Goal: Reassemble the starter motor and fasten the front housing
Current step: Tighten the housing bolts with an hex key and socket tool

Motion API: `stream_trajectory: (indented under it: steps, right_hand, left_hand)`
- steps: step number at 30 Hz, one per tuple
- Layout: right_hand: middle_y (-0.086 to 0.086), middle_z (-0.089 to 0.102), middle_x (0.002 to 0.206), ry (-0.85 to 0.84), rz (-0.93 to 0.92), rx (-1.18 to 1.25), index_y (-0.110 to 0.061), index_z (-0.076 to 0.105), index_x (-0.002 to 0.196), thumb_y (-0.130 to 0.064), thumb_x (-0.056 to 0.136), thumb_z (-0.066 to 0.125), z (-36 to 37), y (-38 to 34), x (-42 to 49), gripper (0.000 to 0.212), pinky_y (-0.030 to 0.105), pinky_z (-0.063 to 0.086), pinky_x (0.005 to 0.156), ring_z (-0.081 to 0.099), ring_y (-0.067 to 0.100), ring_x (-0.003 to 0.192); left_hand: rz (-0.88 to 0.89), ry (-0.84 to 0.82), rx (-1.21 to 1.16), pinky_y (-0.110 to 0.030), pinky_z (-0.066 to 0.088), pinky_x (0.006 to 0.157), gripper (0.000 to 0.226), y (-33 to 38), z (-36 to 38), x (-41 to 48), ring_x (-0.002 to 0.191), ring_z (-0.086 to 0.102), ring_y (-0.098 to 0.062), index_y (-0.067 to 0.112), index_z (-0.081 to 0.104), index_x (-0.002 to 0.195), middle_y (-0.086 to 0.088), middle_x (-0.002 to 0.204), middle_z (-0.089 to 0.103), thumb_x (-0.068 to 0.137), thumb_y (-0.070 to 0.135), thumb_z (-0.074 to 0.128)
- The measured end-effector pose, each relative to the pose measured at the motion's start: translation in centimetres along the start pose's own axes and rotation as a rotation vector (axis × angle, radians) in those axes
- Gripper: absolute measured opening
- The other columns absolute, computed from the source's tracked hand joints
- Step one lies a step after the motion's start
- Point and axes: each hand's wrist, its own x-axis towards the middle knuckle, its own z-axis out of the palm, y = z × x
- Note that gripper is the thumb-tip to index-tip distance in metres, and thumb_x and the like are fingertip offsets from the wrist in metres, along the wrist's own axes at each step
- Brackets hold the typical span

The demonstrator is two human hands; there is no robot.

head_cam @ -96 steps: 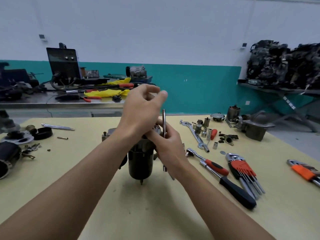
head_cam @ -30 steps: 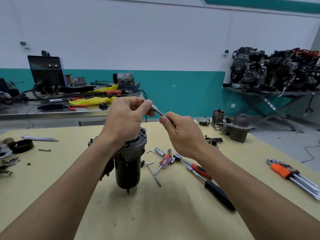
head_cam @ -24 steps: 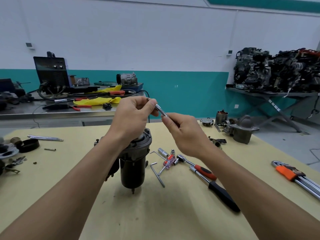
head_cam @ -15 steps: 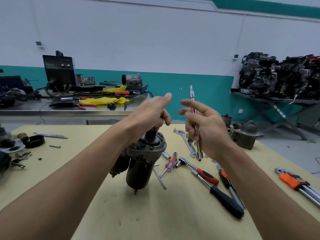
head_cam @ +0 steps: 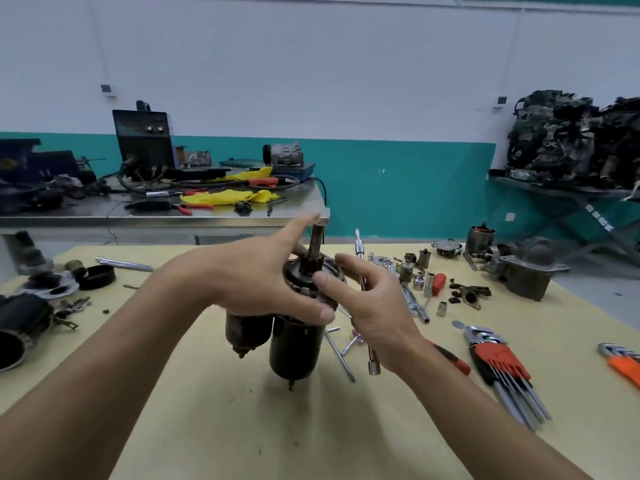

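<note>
Item: dark, grimy cylindrical starter motor, held upright over the pale yellow table, centre of view. Finish: blackened, scuffed casing with a short stud projecting from the lower end; whether the stud touches the table cannot be told. Attached: smaller dark solenoid cylinder, parallel to the casing on its left flank. Upper end: round dark plate with a small toothed pinion at its centre and a plain brownish shaft rising straight above it.

Left hand: wrapped round the motor's upper end, thumb curled across the front of the casing, forefinger stretched straight up beside the shaft.

Right hand: fingers curled round a slim chrome socket driver, held near vertical just right of the motor with its socket end down. The thumb tip presses against the rim of the top plate.

Also on the table: red-holdered set of hex keys, right; grey cast-metal housing, far right; loose chrome sockets between housing and motor.
</note>
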Motion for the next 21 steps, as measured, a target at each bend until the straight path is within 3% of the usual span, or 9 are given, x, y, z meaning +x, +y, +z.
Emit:
stream_trajectory:
  steps: [2,4,7,9,12,14,16,18,21]
  right_hand:
    - [-0.021,0.065,0.120,-0.015,0.026,0.005,-0.019,0.060,0.137,-0.064,0.051,0.083,0.2,-0.4,0.2,0.100,0.013,0.047,0.087,0.058,-0.011,0.112]
    - [-0.015,0.066,0.122,-0.001,0.037,-0.037,-0.020,0.057,0.139,-0.058,0.054,0.086,0.1,-1.1,0.5,0.097,0.022,0.052,0.086,0.064,-0.002,0.108]
    - [-0.001,0.064,0.120,0.048,0.028,0.091,-0.013,0.055,0.134,-0.045,0.078,0.075,-1.9,-2.9,1.6,0.069,0.032,0.057,0.067,0.071,0.013,0.079]
    - [0.012,0.062,0.128,-0.008,0.068,0.397,-0.005,0.052,0.133,-0.028,0.089,0.049,-3.9,-4.5,2.4,0.050,0.039,0.057,0.076,0.075,0.024,0.087]
    - [0.026,0.060,0.132,-0.153,0.084,0.624,0.000,0.046,0.136,0.001,0.079,0.031,-5.8,-6.2,3.0,0.059,0.048,0.055,0.090,0.070,0.039,0.108]
    - [0.028,0.065,0.126,-0.218,0.061,0.544,0.000,0.044,0.135,0.009,0.084,0.033,-5.6,-6.6,3.3,0.053,0.052,0.056,0.093,0.070,0.039,0.109]
    - [0.024,0.072,0.115,-0.239,0.010,0.385,0.000,0.046,0.130,0.002,0.096,0.044,-4.8,-6.9,3.5,0.034,0.044,0.060,0.086,0.073,0.034,0.101]
    - [0.018,0.076,0.103,-0.236,-0.065,0.208,-0.001,0.051,0.119,-0.011,0.104,0.044,-4.2,-7.4,3.5,0.020,0.033,0.060,0.069,0.077,0.028,0.082]
    - [0.014,0.077,0.079,-0.203,-0.218,-0.018,-0.003,0.061,0.102,-0.026,0.107,0.039,-4.1,-8.1,3.3,0.032,0.024,0.043,0.044,0.060,0.020,0.042]
  left_hand:
    - [-0.004,0.047,0.037,-0.031,0.047,0.098,0.110,-0.7,0.9,-0.3,0.113,0.057,-0.011,0.044,0.020,0.149,0.020,0.134,0.054,0.061,0.069,0.081]
    - [0.014,0.164,0.041,-0.038,0.054,0.091,0.083,-1.0,1.6,-0.4,0.101,0.061,-0.010,0.042,0.043,0.132,0.018,0.116,0.064,0.063,0.062,0.083]
    - [-0.007,0.209,0.063,-0.039,0.053,0.091,0.079,-1.1,1.9,-0.5,0.101,0.060,-0.011,0.039,0.047,0.127,0.017,0.113,0.062,0.061,0.065,0.081]
    - [-0.026,0.208,0.075,-0.039,0.053,0.093,0.083,-1.1,1.9,-0.5,0.102,0.058,-0.012,0.037,0.046,0.131,0.017,0.112,0.059,0.061,0.067,0.080]
    - [-0.013,0.209,0.071,-0.038,0.054,0.091,0.082,-1.0,1.9,-0.5,0.101,0.058,-0.011,0.038,0.048,0.130,0.018,0.112,0.061,0.060,0.067,0.080]
    - [-0.002,0.232,0.078,-0.036,0.054,0.088,0.080,-1.0,2.0,-0.5,0.098,0.058,-0.009,0.040,0.049,0.128,0.020,0.112,0.062,0.059,0.068,0.079]
    - [-0.001,0.238,0.092,-0.036,0.054,0.088,0.082,-0.8,2.1,-0.5,0.099,0.058,-0.009,0.041,0.048,0.130,0.021,0.114,0.062,0.060,0.070,0.077]
    - [0.002,0.235,0.102,-0.036,0.054,0.088,0.080,-0.7,2.2,-0.4,0.100,0.058,-0.009,0.041,0.048,0.130,0.020,0.114,0.062,0.061,0.071,0.076]
    - [0.028,0.235,0.095,-0.036,0.054,0.087,0.073,-0.7,2.1,-0.5,0.098,0.058,-0.008,0.043,0.050,0.125,0.021,0.111,0.063,0.062,0.074,0.071]
